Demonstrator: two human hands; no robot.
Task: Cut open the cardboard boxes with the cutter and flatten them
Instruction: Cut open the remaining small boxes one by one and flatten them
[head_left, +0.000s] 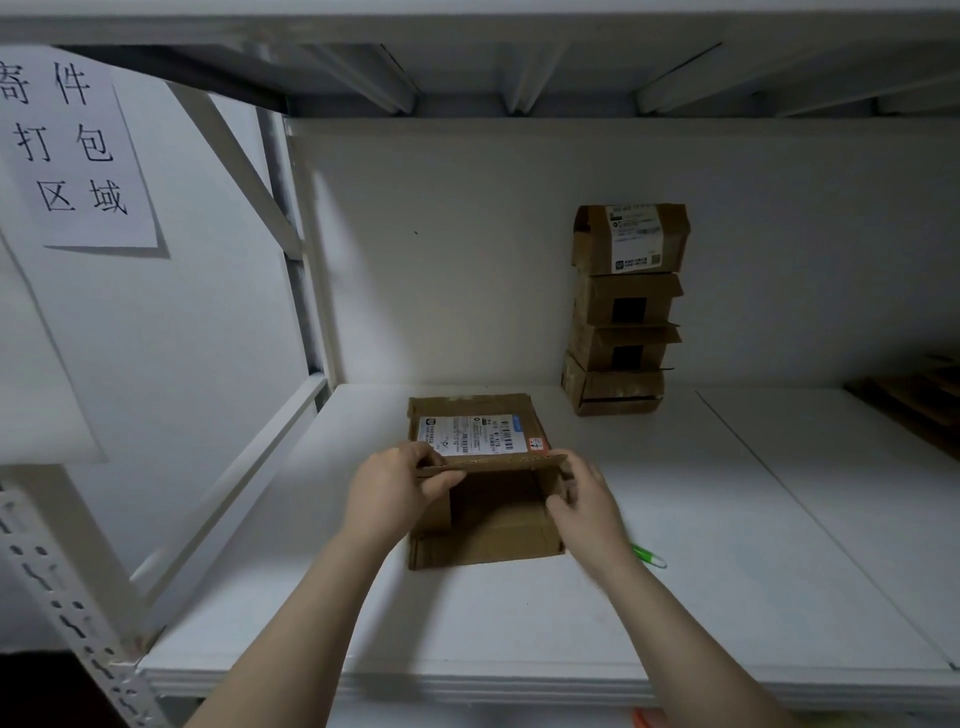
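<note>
A brown cardboard box (493, 514) lies on the white shelf (519, 613), its open end facing me and a shipping label on its top panel. My left hand (395, 486) pinches the top panel's near edge at the left corner. My right hand (584, 501) holds the box's right side wall, fingers curled round its edge. A green cutter (649, 555) lies on the shelf just right of my right wrist, partly hidden by it; neither hand holds it.
A stack of several small cardboard boxes (623, 312) stands against the back wall at the right. Flat brown cardboard (914, 400) lies at the far right edge. A paper sign (72, 150) hangs at upper left. A metal rack post (78, 613) runs along the left.
</note>
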